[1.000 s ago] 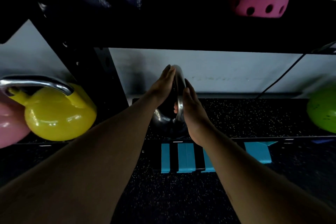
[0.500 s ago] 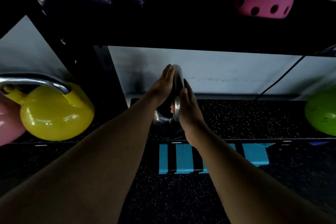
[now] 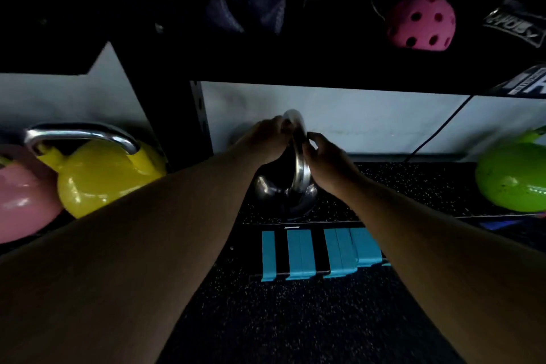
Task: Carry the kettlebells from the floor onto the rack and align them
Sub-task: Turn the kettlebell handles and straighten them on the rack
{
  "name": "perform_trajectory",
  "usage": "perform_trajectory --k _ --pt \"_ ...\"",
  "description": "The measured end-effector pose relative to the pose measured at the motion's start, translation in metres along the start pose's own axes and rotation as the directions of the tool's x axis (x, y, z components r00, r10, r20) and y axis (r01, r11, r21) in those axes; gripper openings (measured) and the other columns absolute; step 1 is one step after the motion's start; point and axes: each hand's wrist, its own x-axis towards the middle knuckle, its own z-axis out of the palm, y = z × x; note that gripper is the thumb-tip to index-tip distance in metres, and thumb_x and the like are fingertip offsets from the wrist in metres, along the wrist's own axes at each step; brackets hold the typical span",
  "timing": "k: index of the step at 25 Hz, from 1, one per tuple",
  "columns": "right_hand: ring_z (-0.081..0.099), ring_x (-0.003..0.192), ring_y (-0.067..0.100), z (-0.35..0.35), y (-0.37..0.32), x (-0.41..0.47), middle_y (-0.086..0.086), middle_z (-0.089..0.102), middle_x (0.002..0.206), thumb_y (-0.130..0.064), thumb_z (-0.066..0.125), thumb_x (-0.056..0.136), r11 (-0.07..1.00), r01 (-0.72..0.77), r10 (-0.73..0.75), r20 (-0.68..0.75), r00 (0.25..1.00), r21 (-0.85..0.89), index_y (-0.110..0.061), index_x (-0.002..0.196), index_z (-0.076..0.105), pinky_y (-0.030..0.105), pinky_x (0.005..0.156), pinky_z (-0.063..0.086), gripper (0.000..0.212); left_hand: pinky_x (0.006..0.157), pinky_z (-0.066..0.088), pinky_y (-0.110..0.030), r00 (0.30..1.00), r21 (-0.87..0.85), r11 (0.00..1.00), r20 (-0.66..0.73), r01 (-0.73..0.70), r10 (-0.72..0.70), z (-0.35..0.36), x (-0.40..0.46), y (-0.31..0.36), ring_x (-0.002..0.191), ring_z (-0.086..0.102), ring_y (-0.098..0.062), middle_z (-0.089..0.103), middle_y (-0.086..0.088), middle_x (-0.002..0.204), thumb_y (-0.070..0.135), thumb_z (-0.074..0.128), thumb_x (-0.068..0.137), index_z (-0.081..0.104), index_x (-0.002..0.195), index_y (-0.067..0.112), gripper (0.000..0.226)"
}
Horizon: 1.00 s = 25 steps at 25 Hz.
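Observation:
A black kettlebell (image 3: 282, 192) with a chrome handle stands on the speckled rack shelf (image 3: 413, 186), its handle edge-on to me. My left hand (image 3: 263, 139) curls over the handle's top from the left. My right hand (image 3: 328, 159) grips the same handle from the right. A yellow kettlebell (image 3: 103, 177) and a pink kettlebell (image 3: 20, 195) sit on the shelf at the left. At the right edge, a green kettlebell (image 3: 514, 180) rests on the shelf.
A black rack upright (image 3: 183, 115) stands between the yellow kettlebell and the black one. Blue tape strips (image 3: 319, 251) mark the shelf's front lip. Above, a dark shelf holds a pink holed ball (image 3: 419, 22) and dark fabric. A cable (image 3: 437, 133) runs down the white wall.
Both hands went from flat palms pressed on the handle's sides to fingers curled around it. The view has dropped slightly.

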Motion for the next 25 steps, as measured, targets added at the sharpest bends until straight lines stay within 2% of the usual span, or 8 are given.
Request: perform_trajectory --k 2,4,6,9,13,18,22,25 --pt "0.065 0.082 0.023 -0.016 -0.003 -0.009 0.015 0.066 0.115 -0.029 0.042 0.099 0.963 0.049 -0.065 -0.050 0.997 -0.266 -0.021 0.138 0.044 0.034 0.069 0.054 0.039 0.080 0.046 -0.035 0.989 0.224 0.964 0.075 -0.143 0.129 -0.011 -0.021 -0.007 0.099 0.061 -0.026 0.066 -0.010 0.113 0.036 0.040 0.099 0.058 0.122 0.014 0.037" --pt "0.059 0.104 0.029 -0.019 -0.009 -0.022 0.014 0.062 0.120 -0.027 0.049 0.094 0.855 0.093 -0.151 -0.074 0.986 -0.510 -0.020 0.131 0.049 0.042 0.088 0.050 0.037 0.085 0.049 -0.039 0.957 0.412 0.864 0.141 -0.288 0.252 -0.025 -0.047 -0.013 0.099 0.061 -0.025 0.064 -0.008 0.109 0.034 0.045 0.096 0.060 0.118 0.015 0.033" --pt "0.052 0.112 0.031 -0.013 -0.020 -0.034 0.012 0.058 0.121 -0.027 0.052 0.093 0.781 0.134 -0.217 -0.064 0.974 -0.610 -0.018 0.129 0.051 0.043 0.092 0.044 0.037 0.090 0.047 -0.040 0.936 0.524 0.776 0.171 -0.351 0.308 -0.040 -0.071 -0.019 0.105 0.058 -0.025 0.063 -0.006 0.113 0.032 0.046 0.095 0.062 0.118 0.018 0.031" --pt "0.047 0.116 0.032 0.002 -0.037 -0.053 0.012 0.055 0.127 -0.029 0.051 0.093 0.789 0.185 -0.259 -0.045 0.965 -0.585 -0.020 0.131 0.050 0.044 0.095 0.041 0.039 0.093 0.045 -0.037 0.922 0.578 0.723 0.168 -0.379 0.349 -0.059 -0.101 -0.042 0.111 0.058 -0.025 0.063 -0.006 0.119 0.028 0.045 0.095 0.064 0.114 0.020 0.028" --pt "0.048 0.122 0.033 0.030 -0.062 -0.072 0.008 0.050 0.138 -0.032 0.051 0.092 0.807 0.257 -0.308 -0.008 0.951 -0.532 -0.022 0.121 0.058 0.046 0.099 0.043 0.031 0.089 0.049 -0.036 0.917 0.630 0.693 0.077 -0.349 0.391 -0.097 -0.138 -0.084 0.105 0.062 -0.028 0.069 -0.002 0.104 0.024 0.049 0.084 0.070 0.097 0.018 0.025" --pt "0.064 0.084 0.033 0.089 -0.110 -0.075 0.008 0.068 0.089 -0.026 0.048 0.090 0.811 0.373 -0.405 0.028 0.914 -0.450 -0.018 0.089 0.063 0.046 0.072 0.055 0.017 0.091 0.044 -0.043 0.928 0.668 0.683 0.032 -0.296 0.371 -0.155 -0.167 -0.157 0.113 0.054 -0.030 0.063 -0.004 0.112 0.024 0.051 0.086 0.068 0.105 0.019 0.026" --pt "0.065 0.095 0.033 0.155 -0.175 -0.070 0.002 0.069 0.102 -0.030 0.051 0.088 0.817 0.404 -0.433 0.025 0.901 -0.412 -0.022 0.096 0.061 0.042 0.076 0.055 0.015 0.091 0.049 -0.048 0.937 0.663 0.702 -0.001 -0.260 0.349 -0.201 -0.183 -0.220 0.118 0.055 -0.032 0.063 -0.004 0.124 0.026 0.053 0.080 0.066 0.112 0.019 0.035" --pt "0.061 0.104 0.035 0.196 -0.219 -0.051 0.008 0.065 0.112 -0.030 0.049 0.092 0.807 0.433 -0.458 0.035 0.888 -0.401 -0.023 0.109 0.059 0.042 0.080 0.053 0.021 0.088 0.047 -0.046 0.929 0.698 0.676 -0.041 -0.238 0.369 -0.231 -0.179 -0.259 0.117 0.053 -0.034 0.058 -0.008 0.125 0.027 0.052 0.082 0.060 0.117 0.015 0.037"
